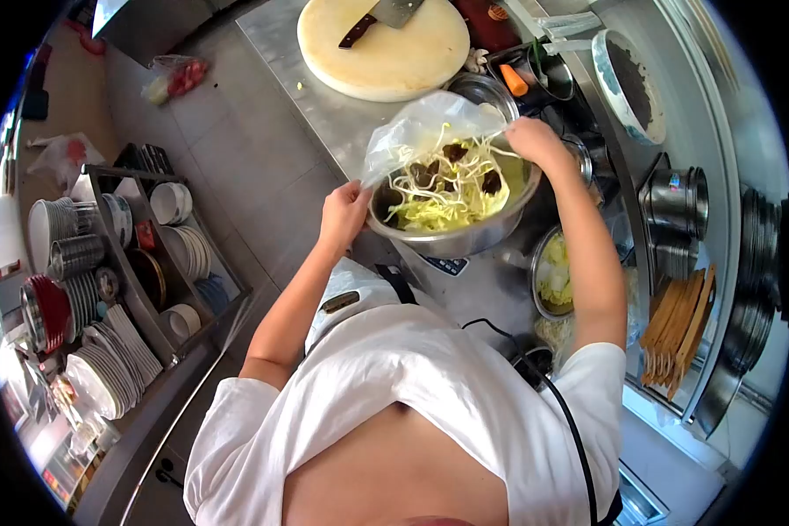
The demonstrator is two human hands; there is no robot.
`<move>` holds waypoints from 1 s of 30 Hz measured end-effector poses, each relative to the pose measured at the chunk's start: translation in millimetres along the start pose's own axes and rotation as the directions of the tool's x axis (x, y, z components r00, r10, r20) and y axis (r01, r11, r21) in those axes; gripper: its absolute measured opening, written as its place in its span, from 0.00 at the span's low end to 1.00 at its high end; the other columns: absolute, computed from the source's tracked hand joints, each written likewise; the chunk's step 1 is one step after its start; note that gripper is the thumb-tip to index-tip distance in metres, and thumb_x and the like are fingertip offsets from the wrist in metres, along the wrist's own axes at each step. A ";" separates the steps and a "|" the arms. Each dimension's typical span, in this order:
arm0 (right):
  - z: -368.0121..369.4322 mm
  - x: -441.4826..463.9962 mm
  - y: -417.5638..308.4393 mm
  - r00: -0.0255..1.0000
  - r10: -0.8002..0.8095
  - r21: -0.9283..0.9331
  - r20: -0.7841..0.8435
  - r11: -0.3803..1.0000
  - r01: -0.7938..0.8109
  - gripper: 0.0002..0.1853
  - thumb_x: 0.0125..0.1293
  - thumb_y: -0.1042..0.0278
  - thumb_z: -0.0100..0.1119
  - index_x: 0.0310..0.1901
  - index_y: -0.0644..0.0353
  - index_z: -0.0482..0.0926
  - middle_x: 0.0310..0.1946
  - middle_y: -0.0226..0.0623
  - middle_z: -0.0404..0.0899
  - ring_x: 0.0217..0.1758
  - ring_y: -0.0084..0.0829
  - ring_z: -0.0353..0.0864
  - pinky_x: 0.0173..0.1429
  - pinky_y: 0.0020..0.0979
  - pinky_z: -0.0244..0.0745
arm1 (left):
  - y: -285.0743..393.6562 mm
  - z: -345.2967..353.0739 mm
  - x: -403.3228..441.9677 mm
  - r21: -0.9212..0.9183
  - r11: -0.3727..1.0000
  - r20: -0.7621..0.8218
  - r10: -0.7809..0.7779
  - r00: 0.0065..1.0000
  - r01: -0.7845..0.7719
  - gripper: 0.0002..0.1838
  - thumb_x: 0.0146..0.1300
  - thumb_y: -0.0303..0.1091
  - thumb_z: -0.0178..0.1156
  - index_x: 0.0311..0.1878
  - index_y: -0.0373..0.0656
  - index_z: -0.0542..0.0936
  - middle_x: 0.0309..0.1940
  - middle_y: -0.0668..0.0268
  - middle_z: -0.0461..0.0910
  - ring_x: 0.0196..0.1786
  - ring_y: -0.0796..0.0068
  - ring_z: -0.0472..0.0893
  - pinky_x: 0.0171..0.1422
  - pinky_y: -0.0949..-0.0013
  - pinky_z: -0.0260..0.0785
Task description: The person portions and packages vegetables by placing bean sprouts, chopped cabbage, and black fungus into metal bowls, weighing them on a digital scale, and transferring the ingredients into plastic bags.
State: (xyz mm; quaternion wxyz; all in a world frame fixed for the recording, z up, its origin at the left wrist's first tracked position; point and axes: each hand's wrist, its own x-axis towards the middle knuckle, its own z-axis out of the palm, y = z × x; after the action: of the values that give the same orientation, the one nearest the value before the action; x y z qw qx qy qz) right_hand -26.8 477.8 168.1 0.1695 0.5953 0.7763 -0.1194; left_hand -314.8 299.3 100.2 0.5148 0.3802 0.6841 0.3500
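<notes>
A steel bowl (465, 241) in front of me holds bean sprouts (412, 180), shredded pale cabbage (447, 207) and dark pieces (491, 181) that look like wood ear mushroom. A clear plastic bag (403, 131) spreads along the bowl's far side. My left hand (346, 210) pinches the bag's edge at the bowl's left. My right hand (535, 142) grips the bag's other end by the far right rim. Whether the fingers also touch the rim is hard to see.
Beyond the bowl lies a round cutting board (386, 66) with a cleaver (399, 12). At right are a smaller bowl of cabbage (554, 272) and a carrot (513, 80). A dish rack (210, 285) stands to the left. Steel pots (675, 197) line the right shelf.
</notes>
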 end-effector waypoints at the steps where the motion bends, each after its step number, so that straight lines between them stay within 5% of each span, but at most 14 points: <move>1: -11.2 -2.6 -12.1 1.000 0.027 0.011 0.005 1.000 -0.027 0.17 0.60 0.60 0.43 0.35 0.65 0.79 0.37 0.54 0.77 0.43 0.51 0.77 0.48 0.44 0.70 | -1.1 -3.4 3.5 -0.030 1.000 0.003 -0.005 1.000 0.005 0.14 0.60 0.38 0.54 0.28 0.35 0.75 0.15 0.67 0.72 0.17 0.79 0.73 0.19 0.73 0.66; 3: -26.7 -0.5 -28.1 0.997 0.077 0.027 0.015 0.997 -0.078 0.18 0.60 0.60 0.44 0.35 0.66 0.79 0.37 0.55 0.77 0.43 0.52 0.76 0.48 0.44 0.71 | -1.1 -8.6 10.6 -0.096 0.995 0.004 -0.015 1.000 0.015 0.14 0.60 0.39 0.54 0.27 0.36 0.75 0.14 0.68 0.71 0.15 0.80 0.72 0.18 0.74 0.65; 4: -23.1 11.4 -24.5 0.989 -0.027 -0.085 0.148 0.996 0.039 0.17 0.60 0.60 0.45 0.35 0.66 0.79 0.36 0.56 0.76 0.42 0.51 0.77 0.48 0.44 0.71 | -5.8 -9.4 14.2 -0.149 0.986 0.060 -0.067 0.996 0.075 0.15 0.61 0.40 0.54 0.28 0.37 0.74 0.14 0.69 0.71 0.15 0.80 0.71 0.17 0.75 0.64; 7: -32.3 34.4 -35.5 0.982 -0.055 -0.143 0.181 0.986 0.082 0.17 0.59 0.62 0.46 0.35 0.67 0.79 0.35 0.56 0.77 0.41 0.50 0.78 0.47 0.43 0.71 | -23.3 -6.1 20.0 -0.206 0.954 0.215 -0.172 0.961 0.217 0.15 0.62 0.43 0.53 0.29 0.40 0.74 0.15 0.71 0.70 0.13 0.83 0.68 0.15 0.77 0.62; 11: -61.1 67.9 -51.4 0.999 -0.007 -0.028 0.048 1.000 0.009 0.15 0.57 0.65 0.46 0.32 0.68 0.79 0.34 0.56 0.77 0.41 0.49 0.78 0.46 0.42 0.72 | -11.6 -11.1 22.9 -0.213 0.955 0.200 -0.164 0.966 0.206 0.16 0.63 0.43 0.52 0.29 0.39 0.74 0.15 0.70 0.70 0.13 0.82 0.68 0.15 0.77 0.61; 12: -80.9 62.9 -71.7 0.990 0.071 -0.063 0.122 0.996 -0.063 0.16 0.55 0.71 0.44 0.40 0.68 0.79 0.43 0.55 0.76 0.47 0.49 0.76 0.51 0.40 0.71 | -8.2 -13.7 24.9 -0.226 0.952 0.187 -0.167 0.968 0.208 0.16 0.63 0.43 0.52 0.29 0.39 0.74 0.15 0.70 0.70 0.13 0.82 0.68 0.15 0.77 0.61; 16: -50.5 99.8 -71.2 0.933 -0.005 -0.287 0.360 0.951 0.116 0.17 0.53 0.71 0.45 0.40 0.68 0.79 0.42 0.54 0.77 0.46 0.47 0.78 0.50 0.39 0.72 | -22.6 -14.3 33.5 -0.195 0.932 0.284 -0.244 0.927 0.305 0.15 0.66 0.45 0.47 0.33 0.43 0.74 0.16 0.72 0.69 0.12 0.83 0.66 0.14 0.78 0.58; 23: -112.9 120.2 -106.5 0.974 -0.153 -0.178 0.166 0.967 0.182 0.16 0.57 0.60 0.48 0.35 0.65 0.80 0.34 0.55 0.77 0.39 0.49 0.79 0.45 0.41 0.72 | 2.4 -33.8 36.6 -0.384 0.866 0.385 -0.165 0.908 0.320 0.15 0.67 0.43 0.48 0.33 0.41 0.73 0.14 0.73 0.68 0.11 0.84 0.67 0.12 0.79 0.59; 27: -40.1 179.8 -75.6 0.920 -0.010 -0.343 0.391 0.926 0.156 0.16 0.55 0.62 0.51 0.37 0.67 0.80 0.39 0.52 0.78 0.43 0.45 0.79 0.46 0.39 0.72 | -12.3 -10.6 33.2 -0.487 0.730 0.520 -0.199 0.831 0.480 0.14 0.67 0.43 0.48 0.36 0.41 0.73 0.15 0.72 0.68 0.12 0.84 0.68 0.14 0.80 0.60; 29: -38.6 193.6 -75.4 0.848 0.184 -0.419 0.496 0.907 0.049 0.22 0.56 0.66 0.46 0.53 0.58 0.74 0.57 0.46 0.69 0.59 0.46 0.69 0.60 0.42 0.64 | -11.2 -11.0 36.5 -0.398 0.769 0.541 -0.243 0.805 0.500 0.15 0.66 0.45 0.50 0.33 0.44 0.72 0.18 0.72 0.68 0.14 0.82 0.69 0.16 0.80 0.60; 30: -58.6 190.8 -88.1 0.860 0.127 -0.394 0.494 0.914 0.091 0.21 0.56 0.66 0.46 0.52 0.58 0.75 0.55 0.46 0.70 0.57 0.45 0.71 0.59 0.41 0.65 | -7.4 -12.7 36.7 -0.417 0.756 0.581 -0.206 0.787 0.506 0.14 0.66 0.45 0.49 0.33 0.44 0.72 0.17 0.72 0.68 0.14 0.83 0.69 0.16 0.81 0.60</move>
State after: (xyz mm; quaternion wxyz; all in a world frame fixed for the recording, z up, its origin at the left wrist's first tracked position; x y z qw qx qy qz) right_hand -163.5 645.9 142.9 0.4887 0.5016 0.7057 -0.1077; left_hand -334.9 327.0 80.5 0.8198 0.1495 0.4563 0.3119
